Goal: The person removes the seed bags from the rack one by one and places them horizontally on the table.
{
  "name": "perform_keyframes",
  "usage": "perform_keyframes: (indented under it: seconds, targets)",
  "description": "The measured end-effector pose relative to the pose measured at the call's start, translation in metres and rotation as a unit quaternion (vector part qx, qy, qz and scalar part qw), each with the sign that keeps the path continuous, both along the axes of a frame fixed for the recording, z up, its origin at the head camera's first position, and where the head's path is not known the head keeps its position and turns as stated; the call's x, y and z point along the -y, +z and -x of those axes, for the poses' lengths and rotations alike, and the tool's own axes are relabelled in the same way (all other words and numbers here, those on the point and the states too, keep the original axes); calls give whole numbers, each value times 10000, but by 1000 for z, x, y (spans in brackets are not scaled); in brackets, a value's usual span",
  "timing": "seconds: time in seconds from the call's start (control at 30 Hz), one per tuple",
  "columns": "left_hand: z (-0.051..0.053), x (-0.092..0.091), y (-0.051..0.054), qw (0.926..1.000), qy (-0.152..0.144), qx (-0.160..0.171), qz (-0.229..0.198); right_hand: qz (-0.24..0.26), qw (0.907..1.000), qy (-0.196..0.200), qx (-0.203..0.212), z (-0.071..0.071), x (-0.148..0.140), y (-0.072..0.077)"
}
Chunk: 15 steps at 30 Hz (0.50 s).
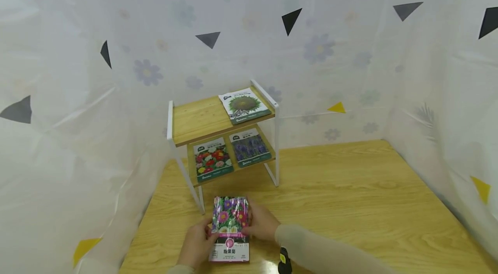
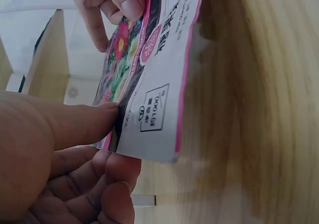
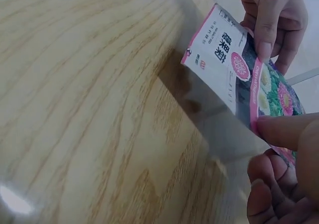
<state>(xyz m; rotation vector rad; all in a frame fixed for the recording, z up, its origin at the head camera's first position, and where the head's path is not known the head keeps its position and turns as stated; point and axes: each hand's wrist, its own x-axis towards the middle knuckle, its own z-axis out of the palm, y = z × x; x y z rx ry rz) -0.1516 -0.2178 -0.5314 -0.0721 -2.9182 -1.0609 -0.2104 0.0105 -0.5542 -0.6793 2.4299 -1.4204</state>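
Observation:
A seed packet [image 1: 230, 226] with pink, purple and white daisy-like flowers is held above the table, in front of the small shelf. My left hand [image 1: 197, 239] pinches its left edge, thumb on the printed face and fingers beneath. On the opposite edge my right hand [image 1: 261, 221] pinches it the same way. The left wrist view shows the left thumb [image 2: 84, 122] lying across the dark band of the packet [image 2: 158, 99]. In the right wrist view the right thumb [image 3: 281, 129] presses on the pink stripe of the packet [image 3: 219, 59].
A two-tier wooden shelf [image 1: 198, 118] with white metal legs stands behind the hands. A sunflower packet [image 1: 245, 105] lies on its top board. Below lie a red-flower packet [image 1: 212, 159] and a purple-flower packet [image 1: 250, 147]. Patterned white sheeting [image 1: 241, 58] surrounds the wooden table [image 1: 342, 187].

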Motion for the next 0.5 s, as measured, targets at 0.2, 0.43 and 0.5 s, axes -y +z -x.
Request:
perform_keyframes:
  seconds: [0.2,0.43,0.5]
  targets:
    - [3,2,-9,9998,-72,161,28,-395,9990,-119,-165,6,8,-11]
    - [6,4,-16,9996,-95,-37,281,-624,9973,-172,-351,8,12,-20]
    - [7,4,-18,9991,-90,-57,400,-676,9969,-172,-376,8,13,-23]
